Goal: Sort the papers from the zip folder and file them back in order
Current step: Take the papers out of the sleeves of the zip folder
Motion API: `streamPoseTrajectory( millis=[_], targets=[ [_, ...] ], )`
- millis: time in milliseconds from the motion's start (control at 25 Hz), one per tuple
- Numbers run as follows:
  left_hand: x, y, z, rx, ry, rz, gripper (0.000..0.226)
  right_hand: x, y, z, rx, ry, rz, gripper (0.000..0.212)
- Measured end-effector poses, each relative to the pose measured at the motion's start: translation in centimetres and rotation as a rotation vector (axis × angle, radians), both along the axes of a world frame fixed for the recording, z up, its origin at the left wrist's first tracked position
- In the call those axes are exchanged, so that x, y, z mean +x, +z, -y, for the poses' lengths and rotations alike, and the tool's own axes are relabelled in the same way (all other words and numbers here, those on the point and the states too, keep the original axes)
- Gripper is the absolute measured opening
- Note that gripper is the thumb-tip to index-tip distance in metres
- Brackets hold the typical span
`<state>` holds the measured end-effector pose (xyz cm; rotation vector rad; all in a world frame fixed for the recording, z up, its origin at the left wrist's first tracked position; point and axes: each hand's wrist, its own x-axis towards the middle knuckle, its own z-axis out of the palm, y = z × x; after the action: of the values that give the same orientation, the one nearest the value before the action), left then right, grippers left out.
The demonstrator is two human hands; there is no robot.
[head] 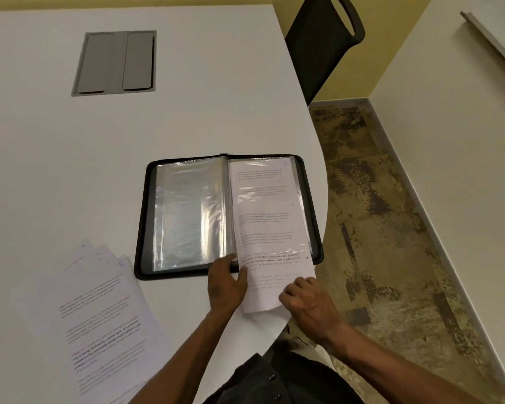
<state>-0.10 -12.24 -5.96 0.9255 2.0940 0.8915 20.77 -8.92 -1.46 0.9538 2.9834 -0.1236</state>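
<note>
A black zip folder (146,205) lies open on the white table, its clear plastic sleeves (187,214) showing on the left page. A printed sheet (267,228) sits mostly inside the right-hand sleeve, its lower end sticking out over the folder's near edge. My left hand (225,284) rests at the folder's bottom edge near the spine, thumb on the sheet's left margin. My right hand (306,304) pinches the sheet's lower right corner. A fanned stack of printed papers (99,316) with handwritten numbers lies at the lower left.
The white table (70,156) has a curved edge on the right, close to the folder. A grey cable hatch (115,62) is set into it at the back. A black chair (324,42) stands behind the table's far right; patterned floor (376,228) lies to the right.
</note>
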Motion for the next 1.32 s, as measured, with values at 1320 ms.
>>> streamPoseTrajectory(
  millis=[1320],
  targets=[
    [-13.8,5.4,22.7,0.05,0.539,0.588,0.052,-16.9,5.6,8.6,-1.461,-0.695,-0.512,0.024]
  ],
)
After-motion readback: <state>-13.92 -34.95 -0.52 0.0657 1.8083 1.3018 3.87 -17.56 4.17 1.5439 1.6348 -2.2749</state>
